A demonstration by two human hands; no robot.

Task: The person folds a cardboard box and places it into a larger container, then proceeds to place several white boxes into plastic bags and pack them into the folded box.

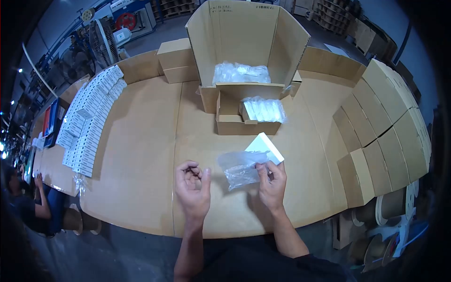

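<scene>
My right hand [272,183] pinches a clear plastic bag [242,174] between thumb and fingers, and a small flat white box [264,146] rests in the same grip behind it. The bag hangs limp toward the left, its inside not clearly visible. To the left of the bag is my left hand [193,188], palm up, its fingers loosely curled and apart from the thumb, holding nothing. Just beyond both hands stands an open cardboard carton [249,128], with several white boxes in plastic bags [264,110] standing in its right part.
A tall open carton [244,33] behind holds clear plastic bags [242,73]. Stacked small white boxes [91,117] line the left of the cardboard-covered table [136,155]. Closed brown cartons [380,136] are piled at the right. Another person [37,202] sits at far left.
</scene>
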